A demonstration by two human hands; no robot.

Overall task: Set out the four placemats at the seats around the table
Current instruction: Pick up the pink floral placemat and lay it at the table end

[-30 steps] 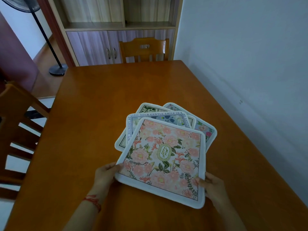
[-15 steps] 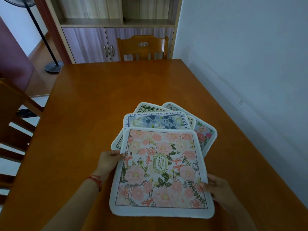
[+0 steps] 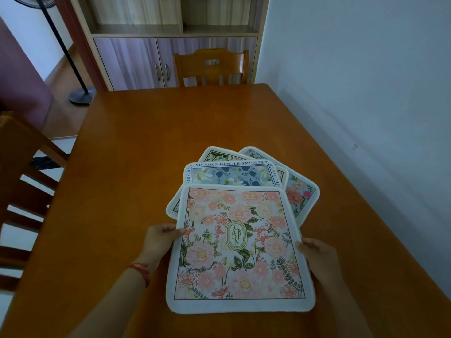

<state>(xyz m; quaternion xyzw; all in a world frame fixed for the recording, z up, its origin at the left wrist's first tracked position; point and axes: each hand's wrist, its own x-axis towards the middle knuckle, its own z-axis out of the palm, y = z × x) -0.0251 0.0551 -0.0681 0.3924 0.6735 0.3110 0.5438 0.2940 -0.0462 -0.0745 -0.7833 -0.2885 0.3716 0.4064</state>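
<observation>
The left hand (image 3: 159, 240) pinches the pink placemat (image 3: 240, 250) by its left edge, the right hand (image 3: 317, 256) by its right — it has slid off the fanned pile (image 3: 234, 173) toward the worktop's (image 3: 136, 147) near edge. So the first seat is nearly set — three remain.

Wall (image 3: 353, 69): pale, along the table's right edge.
Cabinet (image 3: 170, 45): wooden, beyond the far edge.
Chairs: one (image 3: 211, 67) at the far edge, one (image 3: 22, 181) left.
Fan stand (image 3: 73, 76): far-left floor.
</observation>
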